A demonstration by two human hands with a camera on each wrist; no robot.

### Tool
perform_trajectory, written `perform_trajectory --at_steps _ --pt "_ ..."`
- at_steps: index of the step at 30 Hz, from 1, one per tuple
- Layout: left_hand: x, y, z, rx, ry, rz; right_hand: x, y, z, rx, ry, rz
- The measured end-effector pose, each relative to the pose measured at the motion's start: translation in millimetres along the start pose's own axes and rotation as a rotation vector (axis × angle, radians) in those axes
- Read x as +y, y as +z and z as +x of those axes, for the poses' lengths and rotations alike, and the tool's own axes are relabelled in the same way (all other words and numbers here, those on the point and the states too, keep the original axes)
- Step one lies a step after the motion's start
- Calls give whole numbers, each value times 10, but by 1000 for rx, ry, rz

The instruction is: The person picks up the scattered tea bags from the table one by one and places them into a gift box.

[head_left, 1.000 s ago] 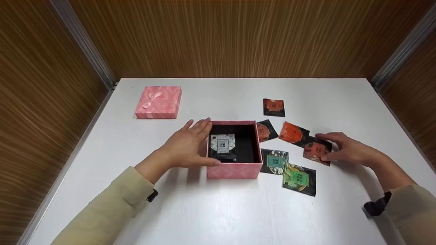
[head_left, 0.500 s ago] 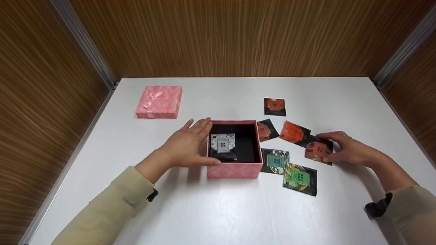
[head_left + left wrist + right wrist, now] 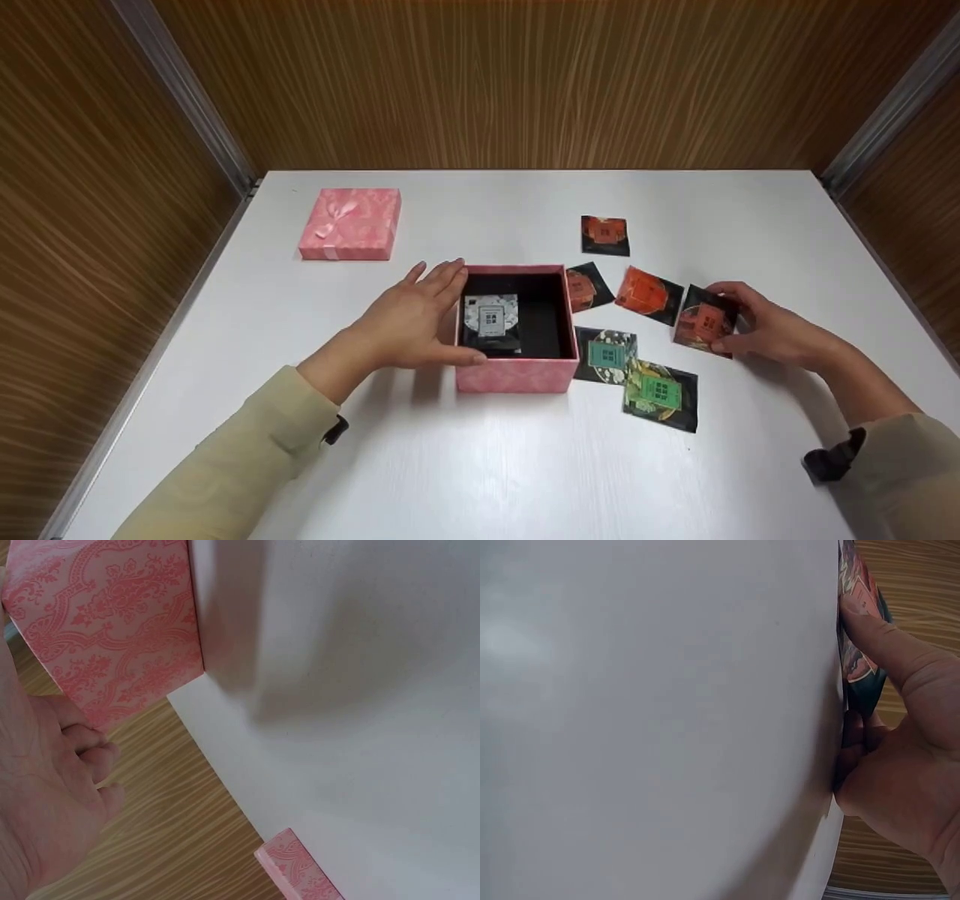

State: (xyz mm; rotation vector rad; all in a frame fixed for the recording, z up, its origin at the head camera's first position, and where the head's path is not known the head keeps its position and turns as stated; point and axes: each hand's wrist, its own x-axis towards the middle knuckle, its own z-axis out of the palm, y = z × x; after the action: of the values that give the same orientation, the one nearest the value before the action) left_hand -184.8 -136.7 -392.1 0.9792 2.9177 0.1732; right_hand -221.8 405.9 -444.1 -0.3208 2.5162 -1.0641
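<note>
My left hand [image 3: 409, 322] spreads along the left side of an uncovered pink box [image 3: 517, 375]. Its thumb lies on the front rim and its fingertips touch the back left corner. Inside the dark-lined box lies a grey-and-black sachet [image 3: 491, 322], towards the left. My right hand [image 3: 772, 326] pinches a red-and-black sachet [image 3: 705, 321] at its right edge, thumb on the printed face. That sachet is tilted, its left edge close beside an orange-red sachet [image 3: 646, 294]. The right wrist view shows the thumb across the held sachet's front [image 3: 859, 652], with other fingers partly hidden behind it.
The pink lid [image 3: 351, 225] with a bow lies at the back left. Right of the box are a teal sachet [image 3: 606, 355], a green sachet [image 3: 660, 394] overlapping it, and a red sachet [image 3: 587, 289]. Another red sachet [image 3: 604, 235] lies farther back. Wood-grain panels [image 3: 480, 82] enclose the table.
The sachet in my right hand has turned and tilted up, coming off the corner of the orange-red sachet. My right fingers have shifted slightly with it. The left hand and box stay put.
</note>
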Motion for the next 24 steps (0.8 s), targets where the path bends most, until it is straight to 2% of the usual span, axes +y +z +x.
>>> perform_trajectory --at_steps 11,24 --pt "19 -8 3 -8 8 -5 36 -11 -9 48 -8 -82" --pt "3 0 0 -1 5 -11 37 -142 -81 130 -8 -34"
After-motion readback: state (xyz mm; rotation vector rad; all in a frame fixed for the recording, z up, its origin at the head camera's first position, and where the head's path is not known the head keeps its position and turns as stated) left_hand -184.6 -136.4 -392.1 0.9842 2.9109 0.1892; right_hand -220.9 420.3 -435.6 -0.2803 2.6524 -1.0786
